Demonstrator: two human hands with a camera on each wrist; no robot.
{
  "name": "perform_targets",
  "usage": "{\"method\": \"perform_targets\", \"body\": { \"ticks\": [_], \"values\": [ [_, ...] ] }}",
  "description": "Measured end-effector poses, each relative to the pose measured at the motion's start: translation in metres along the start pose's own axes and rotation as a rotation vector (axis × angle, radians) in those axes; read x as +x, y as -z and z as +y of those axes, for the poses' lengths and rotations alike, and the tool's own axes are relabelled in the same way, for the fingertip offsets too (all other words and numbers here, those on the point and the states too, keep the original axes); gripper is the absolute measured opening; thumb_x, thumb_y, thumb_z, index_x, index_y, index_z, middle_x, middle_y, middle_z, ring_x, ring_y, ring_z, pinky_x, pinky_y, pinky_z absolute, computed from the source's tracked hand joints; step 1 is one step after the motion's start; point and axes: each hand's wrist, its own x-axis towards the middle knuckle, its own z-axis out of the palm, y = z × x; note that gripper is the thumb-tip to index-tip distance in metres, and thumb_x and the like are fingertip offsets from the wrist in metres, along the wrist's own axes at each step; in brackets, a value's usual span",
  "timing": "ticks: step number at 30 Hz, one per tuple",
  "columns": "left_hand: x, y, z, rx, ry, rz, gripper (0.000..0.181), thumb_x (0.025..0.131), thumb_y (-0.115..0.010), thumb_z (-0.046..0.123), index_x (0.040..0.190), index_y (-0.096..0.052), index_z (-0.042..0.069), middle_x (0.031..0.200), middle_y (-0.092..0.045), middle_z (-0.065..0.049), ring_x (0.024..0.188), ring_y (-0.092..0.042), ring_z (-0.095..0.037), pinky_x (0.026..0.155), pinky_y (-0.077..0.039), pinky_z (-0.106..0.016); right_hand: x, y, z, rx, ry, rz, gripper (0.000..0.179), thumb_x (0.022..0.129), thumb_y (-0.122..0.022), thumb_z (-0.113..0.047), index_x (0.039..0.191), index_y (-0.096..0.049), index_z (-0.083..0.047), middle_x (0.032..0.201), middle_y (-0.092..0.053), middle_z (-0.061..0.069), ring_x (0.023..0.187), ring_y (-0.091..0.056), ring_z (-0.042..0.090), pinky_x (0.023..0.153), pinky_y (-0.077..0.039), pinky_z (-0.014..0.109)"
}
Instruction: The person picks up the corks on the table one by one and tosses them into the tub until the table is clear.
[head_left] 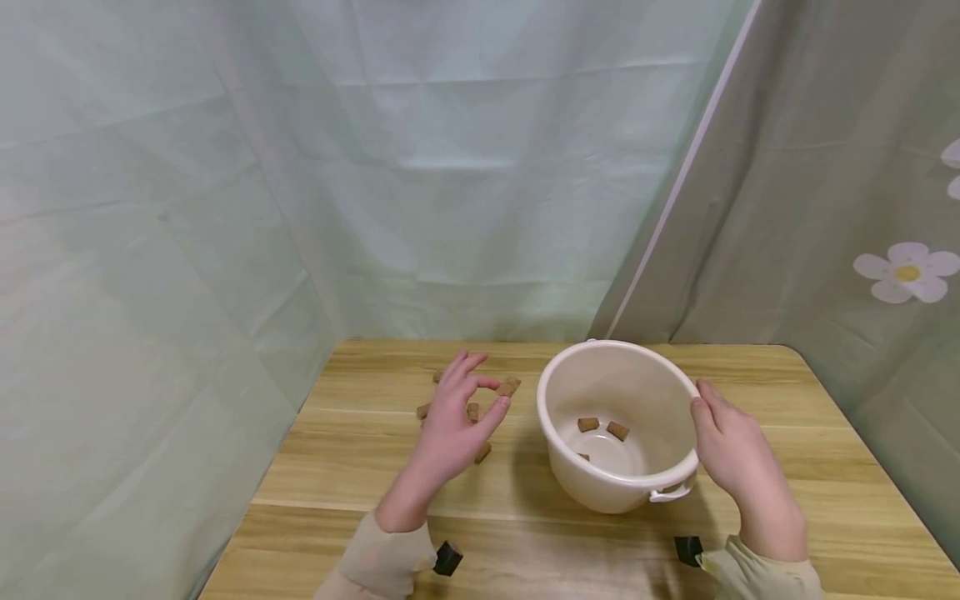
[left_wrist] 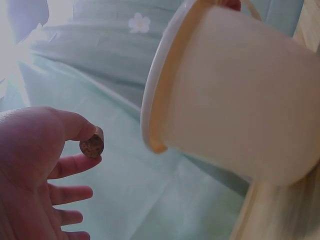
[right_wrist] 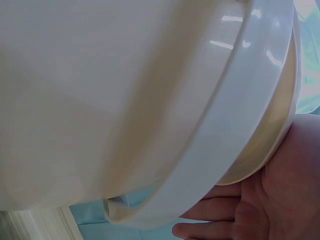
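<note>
In the head view, my left hand [head_left: 448,425] pinches a cork [head_left: 508,387] between thumb and index finger, its other fingers spread. The cork's round end faces the left wrist camera. To its right is a cream plastic bucket [head_left: 596,493], tilted, with side handles. My right hand [head_left: 738,454] grips the bucket's right rim, as the right wrist view also shows at the rim [right_wrist: 240,120]. Several corks [head_left: 617,431] lie on the bucket's floor, one partly hidden by the near wall. More corks [head_left: 482,452] lie on the table under and around my left hand.
The wood-grain table [head_left: 337,467] has its far edge close to a pale green curtain [head_left: 465,208]. A grey-green curtain with white flowers [head_left: 907,272] hangs at the right. Small black blocks [head_left: 448,558] sit beside both wrists.
</note>
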Motion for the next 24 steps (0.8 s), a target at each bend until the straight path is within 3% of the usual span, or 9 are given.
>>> {"method": "perform_targets", "body": {
  "ticks": [12, 21, 24],
  "values": [
    [0.006, -0.025, 0.027, 0.015, -0.093, -0.084, 0.015, 0.098, -0.079, 0.026, 0.107, -0.073, 0.015, 0.159, -0.053, -0.009, 0.159, -0.028, -0.035, 0.122, -0.023, -0.071, -0.001, 0.000, 0.000, -0.007, 0.001, -0.002, 0.068, 0.117, -0.020, -0.041, 0.163, -0.028, 0.010, 0.165, -0.030, 0.035, 0.148, -0.031, 0.060, 0.117, -0.028, 0.074],
    [0.013, -0.037, 0.038, 0.044, -0.119, -0.147, 0.019, 0.099, -0.076, 0.028, 0.108, -0.074, 0.012, 0.158, -0.054, -0.013, 0.159, -0.028, -0.039, 0.122, -0.023, -0.070, 0.000, 0.001, -0.001, -0.008, 0.004, 0.000, 0.068, 0.117, -0.020, -0.040, 0.162, -0.028, 0.010, 0.165, -0.030, 0.034, 0.148, -0.031, 0.060, 0.117, -0.028, 0.074],
    [0.014, -0.041, 0.042, 0.050, -0.115, -0.167, 0.019, 0.100, -0.075, 0.029, 0.108, -0.074, 0.012, 0.158, -0.054, -0.013, 0.160, -0.026, -0.035, 0.124, -0.022, -0.068, 0.000, 0.001, -0.001, -0.010, 0.003, 0.000, 0.068, 0.117, -0.020, -0.040, 0.162, -0.028, 0.010, 0.165, -0.031, 0.034, 0.148, -0.032, 0.060, 0.117, -0.028, 0.074]
  ]
}}
